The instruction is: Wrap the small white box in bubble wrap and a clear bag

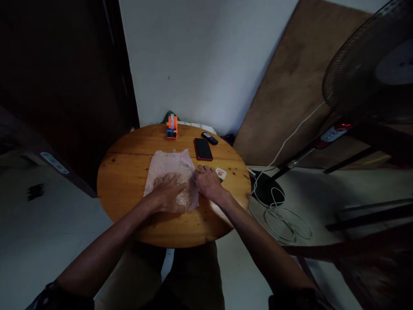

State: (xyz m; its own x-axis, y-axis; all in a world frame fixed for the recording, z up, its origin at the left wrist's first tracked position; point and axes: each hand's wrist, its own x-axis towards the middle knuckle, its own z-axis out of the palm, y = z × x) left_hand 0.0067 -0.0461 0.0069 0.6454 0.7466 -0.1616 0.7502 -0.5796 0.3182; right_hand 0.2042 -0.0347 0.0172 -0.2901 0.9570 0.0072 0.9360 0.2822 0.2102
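A pinkish sheet of bubble wrap (pixel 167 161) lies on the round wooden table. On its lower middle rests a crinkled clear bundle (pixel 183 198), partly under my hand; what is inside it I cannot make out. My left hand (pixel 170 196) lies on this bundle with its fingers apart. Against the right edge of the sheet, my right hand (pixel 208 183) rests palm down, fingers slightly bent and touching wrap and tabletop. Just right of that hand is a small white card with red print (pixel 221 173).
On the round table (pixel 122 172) are a dark phone with a red edge (pixel 203 149), a black keypad handset (pixel 209 138) and an orange tape dispenser (pixel 172 127). A standing fan (pixel 371 64) is at the right, with a white cable (pixel 284 219) coiled on the floor.
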